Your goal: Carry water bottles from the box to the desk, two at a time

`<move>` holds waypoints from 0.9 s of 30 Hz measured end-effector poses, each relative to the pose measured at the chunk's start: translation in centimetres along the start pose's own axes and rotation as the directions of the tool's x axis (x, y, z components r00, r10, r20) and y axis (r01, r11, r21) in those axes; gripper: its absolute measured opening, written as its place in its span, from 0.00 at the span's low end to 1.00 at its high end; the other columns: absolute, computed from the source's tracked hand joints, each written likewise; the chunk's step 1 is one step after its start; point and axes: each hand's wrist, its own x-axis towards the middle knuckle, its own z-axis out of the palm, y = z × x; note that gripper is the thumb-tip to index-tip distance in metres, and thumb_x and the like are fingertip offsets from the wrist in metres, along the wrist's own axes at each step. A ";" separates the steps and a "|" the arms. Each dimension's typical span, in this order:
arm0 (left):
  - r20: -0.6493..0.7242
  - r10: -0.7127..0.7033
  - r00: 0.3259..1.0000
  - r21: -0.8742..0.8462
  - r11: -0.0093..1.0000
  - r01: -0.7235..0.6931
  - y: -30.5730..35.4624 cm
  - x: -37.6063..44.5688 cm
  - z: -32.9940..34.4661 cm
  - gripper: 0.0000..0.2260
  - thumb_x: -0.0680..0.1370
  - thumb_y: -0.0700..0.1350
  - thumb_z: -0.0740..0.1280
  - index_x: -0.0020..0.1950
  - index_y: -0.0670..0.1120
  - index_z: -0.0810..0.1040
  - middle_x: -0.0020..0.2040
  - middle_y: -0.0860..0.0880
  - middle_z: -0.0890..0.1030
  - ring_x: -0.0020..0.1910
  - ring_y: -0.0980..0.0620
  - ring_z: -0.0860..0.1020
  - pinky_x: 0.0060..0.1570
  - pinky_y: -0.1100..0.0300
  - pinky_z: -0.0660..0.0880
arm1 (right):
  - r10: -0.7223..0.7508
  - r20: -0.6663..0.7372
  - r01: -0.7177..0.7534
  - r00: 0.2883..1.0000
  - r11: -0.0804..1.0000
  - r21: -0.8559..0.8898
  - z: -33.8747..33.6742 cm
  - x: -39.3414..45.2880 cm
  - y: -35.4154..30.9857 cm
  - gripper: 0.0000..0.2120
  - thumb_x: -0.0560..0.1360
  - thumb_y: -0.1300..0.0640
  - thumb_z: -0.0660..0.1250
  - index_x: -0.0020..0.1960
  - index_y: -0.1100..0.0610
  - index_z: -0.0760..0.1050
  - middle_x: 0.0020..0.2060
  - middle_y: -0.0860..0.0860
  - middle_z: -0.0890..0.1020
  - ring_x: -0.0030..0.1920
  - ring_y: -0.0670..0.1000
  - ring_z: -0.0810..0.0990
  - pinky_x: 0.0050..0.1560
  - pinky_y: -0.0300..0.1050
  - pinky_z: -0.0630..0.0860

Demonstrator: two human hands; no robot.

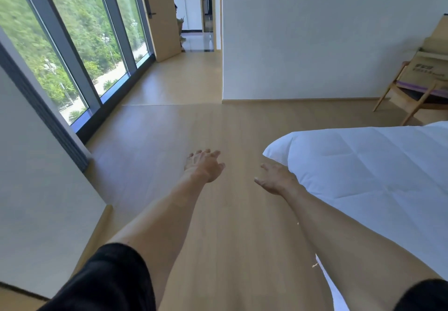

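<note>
Both my arms reach out in front of me over the wooden floor. My left hand is empty, fingers spread. My right hand is also empty with fingers apart, close to the corner of the bed. A cardboard box rests on a wooden chair at the far right edge, well beyond both hands. No water bottle and no desk show in this view.
A bed with a white duvet fills the right side. The wooden chair stands by the white wall. Tall windows run along the left. An open door leads to a hallway where a person stands partly hidden.
</note>
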 end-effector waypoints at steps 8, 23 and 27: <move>-0.008 0.031 1.000 0.005 1.000 -0.030 2.0 14.7 -2.4 0.26 0.82 0.62 0.56 0.79 0.56 0.62 0.79 0.50 0.64 0.78 0.47 0.61 0.77 0.48 0.57 | -0.011 0.000 0.011 1.000 1.000 -0.018 -5.4 13.7 0.2 0.29 0.79 0.39 0.58 0.78 0.45 0.60 0.73 0.52 0.71 0.71 0.57 0.70 0.64 0.53 0.69; -0.020 0.260 0.965 -0.019 0.965 -0.260 3.1 46.2 -6.8 0.27 0.82 0.62 0.55 0.80 0.57 0.59 0.81 0.53 0.59 0.81 0.48 0.53 0.78 0.45 0.49 | 0.139 -0.152 -0.153 0.979 0.985 -0.084 -16.1 40.3 -3.1 0.30 0.80 0.37 0.58 0.78 0.46 0.59 0.76 0.51 0.67 0.75 0.56 0.65 0.70 0.53 0.64; -0.009 0.306 0.952 -0.013 0.952 -0.307 2.4 55.1 -9.3 0.27 0.82 0.62 0.55 0.80 0.56 0.59 0.81 0.52 0.60 0.81 0.48 0.53 0.78 0.45 0.49 | 0.176 -0.161 -0.190 0.971 0.979 -0.077 -18.8 47.6 -4.8 0.30 0.79 0.37 0.58 0.78 0.48 0.61 0.75 0.52 0.68 0.74 0.56 0.66 0.70 0.52 0.65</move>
